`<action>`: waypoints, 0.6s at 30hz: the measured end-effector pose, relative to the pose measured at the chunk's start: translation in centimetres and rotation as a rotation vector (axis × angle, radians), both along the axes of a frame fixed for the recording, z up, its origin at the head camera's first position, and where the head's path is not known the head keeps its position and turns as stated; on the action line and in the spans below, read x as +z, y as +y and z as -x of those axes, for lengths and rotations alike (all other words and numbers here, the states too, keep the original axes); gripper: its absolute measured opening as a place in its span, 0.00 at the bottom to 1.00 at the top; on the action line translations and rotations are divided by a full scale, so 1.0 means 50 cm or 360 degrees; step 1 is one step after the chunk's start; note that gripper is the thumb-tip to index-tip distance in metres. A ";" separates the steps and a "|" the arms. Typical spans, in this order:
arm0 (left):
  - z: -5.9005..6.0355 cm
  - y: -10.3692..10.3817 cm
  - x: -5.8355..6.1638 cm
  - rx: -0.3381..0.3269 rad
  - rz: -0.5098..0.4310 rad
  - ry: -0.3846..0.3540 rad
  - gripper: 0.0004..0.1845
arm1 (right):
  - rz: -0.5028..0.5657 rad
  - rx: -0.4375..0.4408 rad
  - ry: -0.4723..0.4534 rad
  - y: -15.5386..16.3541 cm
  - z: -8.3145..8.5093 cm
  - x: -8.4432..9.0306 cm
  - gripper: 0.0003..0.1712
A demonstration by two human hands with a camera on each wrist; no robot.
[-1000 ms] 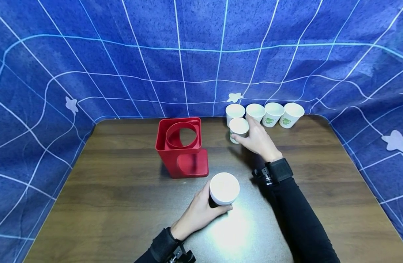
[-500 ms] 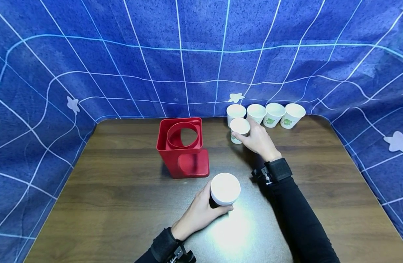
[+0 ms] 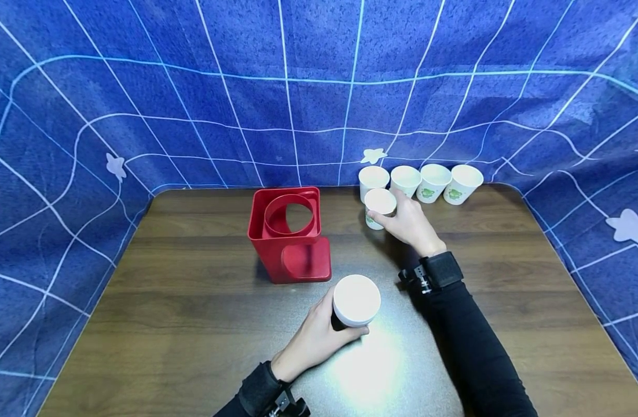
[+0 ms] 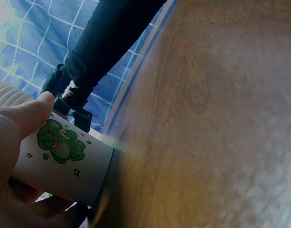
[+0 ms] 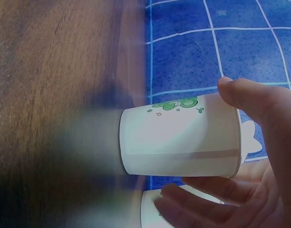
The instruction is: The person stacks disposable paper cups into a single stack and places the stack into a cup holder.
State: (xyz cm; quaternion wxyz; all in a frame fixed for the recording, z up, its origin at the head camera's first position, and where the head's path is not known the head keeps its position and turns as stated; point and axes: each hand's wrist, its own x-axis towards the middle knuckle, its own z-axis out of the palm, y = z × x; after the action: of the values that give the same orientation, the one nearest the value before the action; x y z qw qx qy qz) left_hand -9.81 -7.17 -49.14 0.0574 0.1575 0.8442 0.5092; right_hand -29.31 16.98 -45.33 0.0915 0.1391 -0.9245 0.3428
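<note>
My left hand [image 3: 314, 339] grips a white paper cup [image 3: 355, 301] standing near the table's front centre; in the left wrist view the cup [image 4: 64, 164] shows a green frog print, thumb on its side. My right hand [image 3: 410, 223] holds another white cup [image 3: 378, 207] at the back of the table, in front of a row of cups. In the right wrist view thumb and fingers curl round this cup [image 5: 183, 137], which stands on the wood. A red square holder [image 3: 290, 234] with a round opening stands left of the cups.
Several white paper cups [image 3: 433, 182] line the table's back edge on the right. The dark wooden table [image 3: 168, 301] is enclosed by a blue gridded cloth [image 3: 246, 87] on three sides.
</note>
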 end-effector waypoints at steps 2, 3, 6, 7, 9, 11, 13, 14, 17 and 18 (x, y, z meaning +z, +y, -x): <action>0.000 0.000 0.001 0.0002 0.0003 0.0002 0.48 | 0.0008 0.0012 0.0002 0.000 -0.001 0.001 0.43; -0.001 -0.001 0.001 0.0003 0.0004 0.0004 0.48 | 0.0015 0.0020 0.0001 0.000 -0.002 0.002 0.42; 0.000 0.000 0.000 -0.0002 0.0002 0.0005 0.48 | 0.0033 0.0026 -0.0001 0.002 -0.006 0.003 0.37; 0.000 0.000 0.000 -0.0003 0.0002 0.0004 0.48 | 0.0039 0.0027 -0.0001 0.002 -0.008 0.004 0.36; 0.000 0.000 0.000 -0.0007 0.0001 0.0003 0.48 | 0.0045 0.0025 0.0003 0.003 -0.013 0.007 0.35; 0.001 0.000 -0.001 -0.0006 0.0002 0.0003 0.49 | 0.0043 0.0026 0.0014 0.005 -0.018 0.012 0.34; 0.001 0.000 -0.002 -0.0006 -0.0002 0.0002 0.49 | 0.0040 0.0031 0.0034 0.006 -0.024 0.018 0.32; 0.001 -0.001 -0.002 -0.0005 -0.0007 0.0003 0.49 | 0.0036 0.0035 0.0047 0.007 -0.027 0.021 0.32; 0.000 -0.001 -0.003 -0.0005 -0.0019 0.0016 0.49 | 0.0035 0.0052 0.0078 0.009 -0.038 0.029 0.32; 0.000 -0.001 -0.003 -0.0005 -0.0023 0.0020 0.49 | 0.0037 0.0058 0.0084 0.011 -0.041 0.032 0.33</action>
State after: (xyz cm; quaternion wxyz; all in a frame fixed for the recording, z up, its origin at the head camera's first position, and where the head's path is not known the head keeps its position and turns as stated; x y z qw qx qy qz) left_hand -9.81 -7.21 -49.29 0.0519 0.1624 0.8405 0.5143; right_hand -27.24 17.52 -43.71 0.1114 0.1638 -0.9150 0.3514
